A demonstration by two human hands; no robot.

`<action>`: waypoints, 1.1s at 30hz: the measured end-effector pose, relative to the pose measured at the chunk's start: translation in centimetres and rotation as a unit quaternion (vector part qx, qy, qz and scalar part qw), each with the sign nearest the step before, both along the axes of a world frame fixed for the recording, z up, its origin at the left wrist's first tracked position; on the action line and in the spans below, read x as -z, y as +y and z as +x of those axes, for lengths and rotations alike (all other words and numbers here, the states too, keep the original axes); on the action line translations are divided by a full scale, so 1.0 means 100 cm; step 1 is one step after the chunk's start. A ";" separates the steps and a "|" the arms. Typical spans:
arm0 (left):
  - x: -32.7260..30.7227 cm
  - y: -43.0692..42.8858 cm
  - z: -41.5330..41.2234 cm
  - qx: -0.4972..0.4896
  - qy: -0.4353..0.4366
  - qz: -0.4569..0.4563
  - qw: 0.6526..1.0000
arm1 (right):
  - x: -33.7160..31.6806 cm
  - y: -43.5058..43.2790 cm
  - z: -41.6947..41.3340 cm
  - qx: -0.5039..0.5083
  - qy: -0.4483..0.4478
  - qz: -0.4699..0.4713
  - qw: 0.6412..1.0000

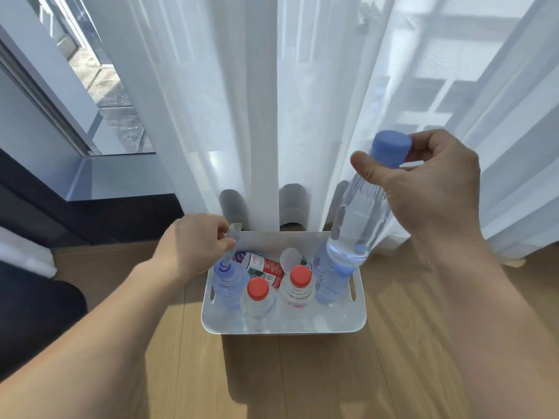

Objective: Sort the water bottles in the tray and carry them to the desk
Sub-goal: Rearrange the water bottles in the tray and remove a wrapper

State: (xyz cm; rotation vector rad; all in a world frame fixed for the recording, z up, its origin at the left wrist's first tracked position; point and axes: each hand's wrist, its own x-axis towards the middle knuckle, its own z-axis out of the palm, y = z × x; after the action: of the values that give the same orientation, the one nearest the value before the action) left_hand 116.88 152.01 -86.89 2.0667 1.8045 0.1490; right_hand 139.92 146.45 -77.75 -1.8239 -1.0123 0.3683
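So far, the sorting is only getting under way: the white plastic tray (284, 326) is sitting on the pale wooden floor (302, 373) at lower centre of the frame, just in front of the sheer white curtain (272, 116). No desk is showing, so the carrying appears to be wholly ahead.

Inside the tray, two clear red-capped bottles (257, 288) are standing upright near its middle. A red-labelled bottle (266, 267) is lying on its side behind them, and a blue-capped bottle (332, 282) is standing at the tray's right end.

The right hand (432, 189), at middle right of the frame, is holding a clear blue-capped water bottle (360, 213) by its neck. Its thumb (366, 167) and curled fingers are closing round the neck just under the cap. That bottle is tilting, its base hanging over the tray's far right corner.

The left hand (193, 246), at the tray's far left corner, is pinching something pale and blurred between its fingertips (223, 243). It is probably the top of the purple-labelled clear bottle (227, 282) standing there.
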 end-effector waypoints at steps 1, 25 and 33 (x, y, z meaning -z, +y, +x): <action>0.005 0.001 -0.001 -0.014 -0.009 0.006 1.000 | 0.001 -0.001 0.001 -0.004 -0.012 -0.012 1.000; 0.042 -0.016 -0.022 -0.092 0.009 -0.299 0.950 | 0.008 -0.026 0.020 -0.163 -0.066 -0.301 0.937; 0.054 -0.013 -0.022 -0.087 0.011 -0.264 0.961 | 0.033 -0.023 0.024 -0.169 -0.067 -0.328 0.927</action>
State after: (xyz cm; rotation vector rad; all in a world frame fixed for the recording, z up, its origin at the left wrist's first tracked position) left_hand 114.65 150.69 -92.28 1.5428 1.7919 -0.2819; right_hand 142.29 144.16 -81.06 -2.2827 -1.4224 0.8874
